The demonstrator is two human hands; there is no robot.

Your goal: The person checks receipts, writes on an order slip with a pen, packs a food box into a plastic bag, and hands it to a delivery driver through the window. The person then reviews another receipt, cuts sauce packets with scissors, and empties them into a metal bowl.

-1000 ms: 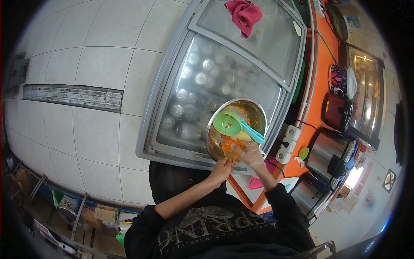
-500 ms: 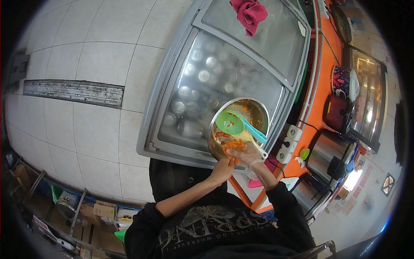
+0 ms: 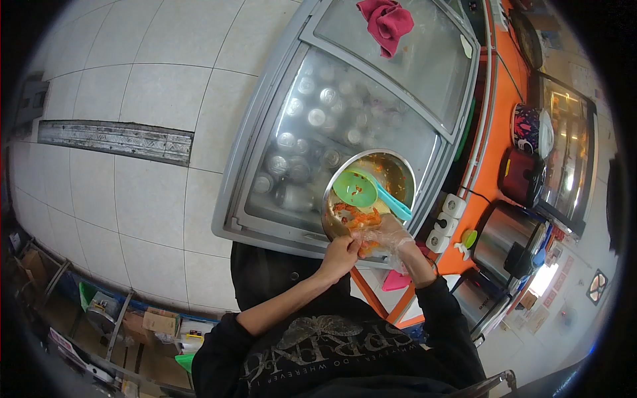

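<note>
A metal bowl stands on the freezer's glass lid with orange shredded vegetables inside. A green ladle with a turquoise handle rests in it. At the bowl's near rim, my bare left hand is closed, its fingertips pinching what looks like a clear plastic bag with orange bits showing through. My right hand, in a clear plastic glove, is beside it over the near rim, fingers bent together toward the left hand. What its fingertips hold is mostly hidden; orange shreds show just below them.
Beneath the bowl is a chest freezer with several cans under its glass. A pink cloth lies on its far lid. To the right, an orange counter carries a power strip, pots and a steel cooker.
My right hand has drawn back from the shreds toward the near rim and turned downward. My left hand has shifted slightly left, and the orange shreds in the bowl are more exposed.
</note>
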